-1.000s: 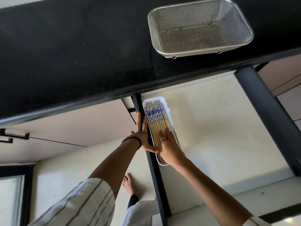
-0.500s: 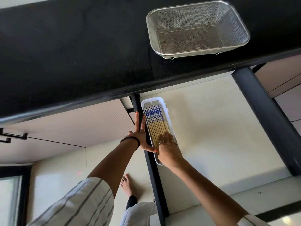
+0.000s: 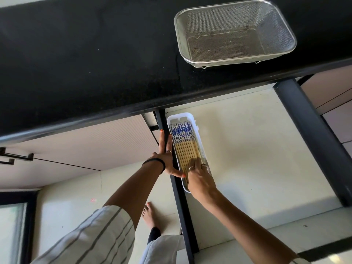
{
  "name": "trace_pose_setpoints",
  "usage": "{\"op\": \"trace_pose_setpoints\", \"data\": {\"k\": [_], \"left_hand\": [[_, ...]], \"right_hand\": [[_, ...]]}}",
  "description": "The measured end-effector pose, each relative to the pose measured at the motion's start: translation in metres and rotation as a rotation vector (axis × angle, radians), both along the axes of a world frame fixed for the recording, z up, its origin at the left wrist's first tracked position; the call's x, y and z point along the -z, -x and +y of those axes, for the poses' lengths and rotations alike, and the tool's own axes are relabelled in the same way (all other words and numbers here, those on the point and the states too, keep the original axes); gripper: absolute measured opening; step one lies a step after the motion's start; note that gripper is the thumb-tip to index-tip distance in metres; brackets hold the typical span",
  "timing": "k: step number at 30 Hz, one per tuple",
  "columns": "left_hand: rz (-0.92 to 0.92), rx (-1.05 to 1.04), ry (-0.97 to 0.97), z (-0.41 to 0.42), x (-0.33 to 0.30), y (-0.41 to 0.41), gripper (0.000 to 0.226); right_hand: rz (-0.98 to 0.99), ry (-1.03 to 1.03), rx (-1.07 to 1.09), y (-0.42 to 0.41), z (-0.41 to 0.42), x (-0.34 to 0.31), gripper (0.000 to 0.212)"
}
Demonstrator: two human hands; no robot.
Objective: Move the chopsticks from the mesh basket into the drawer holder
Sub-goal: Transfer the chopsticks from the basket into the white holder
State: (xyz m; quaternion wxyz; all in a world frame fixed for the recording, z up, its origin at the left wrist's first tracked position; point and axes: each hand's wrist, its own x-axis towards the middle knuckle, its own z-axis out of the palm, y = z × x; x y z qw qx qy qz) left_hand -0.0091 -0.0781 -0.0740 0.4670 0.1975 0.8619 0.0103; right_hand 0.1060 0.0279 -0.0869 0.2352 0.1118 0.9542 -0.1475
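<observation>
Chopsticks lie bundled in the drawer holder; mesh basket empty; right hand fingers flat atop them, left hand fingers straight bracing; uneven pressure could splay the bundle.

Black countertop w/ dark frame, pale cabinet front at left, cream floor, daylight glare.
</observation>
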Motion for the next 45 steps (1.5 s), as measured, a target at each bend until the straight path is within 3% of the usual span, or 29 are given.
{"op": "trace_pose_setpoints", "data": {"k": [21, 31, 37, 45], "left_hand": [[0.011, 0.009, -0.032, -0.003, 0.011, 0.001, 0.141], [0.012, 0.048, -0.038, -0.002, 0.006, 0.001, 0.138], [0.029, 0.050, -0.035, -0.001, 0.008, 0.000, 0.137], [0.014, 0.020, -0.068, -0.003, 0.016, 0.003, 0.141]], "right_hand": [[-0.009, -0.182, 0.015, 0.013, -0.005, 0.000, 0.040], [0.115, -0.049, -0.106, 0.022, 0.008, 0.004, 0.073], [0.063, -0.039, -0.011, 0.016, -0.001, 0.007, 0.060], [0.083, -0.041, 0.007, 0.012, -0.003, 0.005, 0.063]]}}
